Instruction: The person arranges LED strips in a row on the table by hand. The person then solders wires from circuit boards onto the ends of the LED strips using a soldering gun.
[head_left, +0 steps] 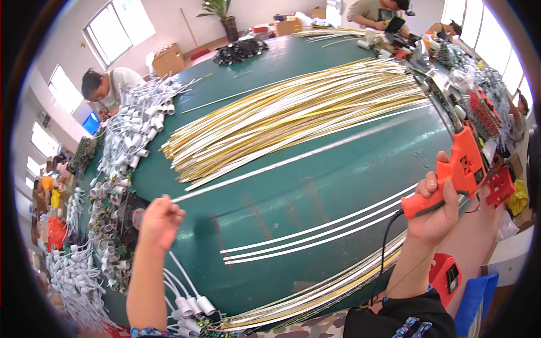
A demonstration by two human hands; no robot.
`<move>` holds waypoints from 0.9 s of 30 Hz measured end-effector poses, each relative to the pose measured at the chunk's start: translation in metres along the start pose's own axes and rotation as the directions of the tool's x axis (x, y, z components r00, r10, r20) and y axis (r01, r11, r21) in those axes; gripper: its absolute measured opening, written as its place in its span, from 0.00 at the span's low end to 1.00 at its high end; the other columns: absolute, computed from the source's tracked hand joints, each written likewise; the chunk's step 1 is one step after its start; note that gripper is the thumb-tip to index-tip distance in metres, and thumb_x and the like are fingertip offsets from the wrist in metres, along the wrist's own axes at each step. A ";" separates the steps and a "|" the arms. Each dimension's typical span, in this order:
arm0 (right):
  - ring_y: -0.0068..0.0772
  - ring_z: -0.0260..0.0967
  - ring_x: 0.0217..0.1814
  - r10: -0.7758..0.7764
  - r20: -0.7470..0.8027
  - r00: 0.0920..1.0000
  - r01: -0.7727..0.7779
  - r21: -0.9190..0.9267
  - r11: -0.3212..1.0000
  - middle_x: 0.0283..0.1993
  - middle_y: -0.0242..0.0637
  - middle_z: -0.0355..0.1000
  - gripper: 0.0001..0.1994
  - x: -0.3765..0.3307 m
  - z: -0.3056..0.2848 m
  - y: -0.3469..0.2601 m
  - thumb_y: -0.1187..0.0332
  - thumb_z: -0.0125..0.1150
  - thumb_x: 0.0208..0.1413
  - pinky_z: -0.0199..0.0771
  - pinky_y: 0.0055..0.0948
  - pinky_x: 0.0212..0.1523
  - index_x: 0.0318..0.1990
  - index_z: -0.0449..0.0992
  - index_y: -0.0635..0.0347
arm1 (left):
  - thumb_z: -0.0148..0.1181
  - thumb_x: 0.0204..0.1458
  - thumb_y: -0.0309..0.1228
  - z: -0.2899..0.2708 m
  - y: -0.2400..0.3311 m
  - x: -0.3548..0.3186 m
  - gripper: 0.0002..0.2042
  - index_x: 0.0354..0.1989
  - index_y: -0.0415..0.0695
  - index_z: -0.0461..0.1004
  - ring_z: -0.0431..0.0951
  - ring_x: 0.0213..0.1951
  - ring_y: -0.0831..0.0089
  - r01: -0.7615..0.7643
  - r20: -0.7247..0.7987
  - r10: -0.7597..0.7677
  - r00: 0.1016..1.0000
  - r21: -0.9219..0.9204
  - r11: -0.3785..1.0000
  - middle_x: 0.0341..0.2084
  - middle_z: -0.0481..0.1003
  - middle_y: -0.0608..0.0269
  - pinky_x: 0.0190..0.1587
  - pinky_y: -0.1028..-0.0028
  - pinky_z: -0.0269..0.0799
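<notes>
My left hand (160, 221) is closed in a pinch on the near-left end of a long thin white strip (282, 164), which slants up across the green table to the far right. My right hand (431, 216) grips the handle of an orange-red soldering gun (465, 160), raised over the table's right side. Its narrow dark front part points up and away, and a black cord (382, 253) hangs from the handle. Three white strips (315, 230) lie side by side between my hands. Beyond the held strip spreads a wide pile of white and yellow strips (298, 112).
More strips (315, 298) lie along the near edge. White cylinders with wires (194, 307) sit near my left forearm, with further heaps (135, 124) along the left. Clutter and a red holder (500, 186) stand at right. Co-workers (112, 90) work around the table.
</notes>
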State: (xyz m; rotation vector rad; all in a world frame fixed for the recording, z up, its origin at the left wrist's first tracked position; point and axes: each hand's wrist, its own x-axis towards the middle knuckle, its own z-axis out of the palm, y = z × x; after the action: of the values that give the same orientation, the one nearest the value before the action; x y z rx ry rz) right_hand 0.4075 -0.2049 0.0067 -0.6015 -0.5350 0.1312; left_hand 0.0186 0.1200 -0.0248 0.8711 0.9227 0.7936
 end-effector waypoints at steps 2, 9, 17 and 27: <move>0.22 0.66 0.36 0.046 -0.001 0.999 -0.046 -0.029 0.998 0.62 0.50 0.63 0.27 -0.002 -0.004 0.007 0.72 0.50 0.61 0.72 0.20 0.34 0.67 0.53 0.67 | 0.55 0.62 0.35 0.010 -0.023 -0.006 0.07 0.35 0.45 0.69 0.78 0.29 0.67 0.033 -0.030 -0.027 0.999 0.210 0.977 0.25 0.74 0.62 0.30 0.74 0.73; 0.21 0.62 0.38 0.116 0.120 0.986 -0.107 -0.077 0.991 0.65 0.49 0.60 0.27 0.006 -0.020 0.007 0.72 0.47 0.63 0.68 0.19 0.37 0.67 0.51 0.71 | 0.60 0.57 0.31 0.026 -0.040 -0.002 0.07 0.34 0.40 0.72 0.74 0.26 0.78 0.049 -0.025 -0.042 0.999 0.571 0.819 0.25 0.74 0.65 0.29 0.79 0.72; 0.20 0.60 0.37 0.133 0.076 0.988 -0.119 -0.161 0.980 0.66 0.50 0.60 0.27 0.001 -0.021 0.018 0.72 0.46 0.64 0.64 0.18 0.37 0.68 0.51 0.70 | 0.60 0.55 0.26 0.035 -0.034 -0.012 0.03 0.33 0.41 0.76 0.70 0.26 0.83 0.049 0.133 -0.279 0.951 0.825 0.563 0.25 0.73 0.71 0.30 0.81 0.67; 0.20 0.59 0.37 0.160 0.085 0.983 -0.140 -0.202 0.969 0.66 0.50 0.59 0.27 0.004 -0.024 0.021 0.71 0.46 0.64 0.64 0.19 0.37 0.68 0.52 0.70 | 0.61 0.54 0.26 0.056 -0.046 -0.026 0.04 0.31 0.39 0.76 0.71 0.29 0.81 -0.110 0.230 -0.348 0.909 0.937 0.331 0.24 0.75 0.68 0.32 0.76 0.68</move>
State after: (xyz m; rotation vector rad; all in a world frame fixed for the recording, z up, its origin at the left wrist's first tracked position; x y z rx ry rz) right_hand 0.4240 -0.1988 -0.0199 -0.8310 -0.6043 0.2560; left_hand 0.0682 0.0627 -0.0378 1.9017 1.0372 -0.2197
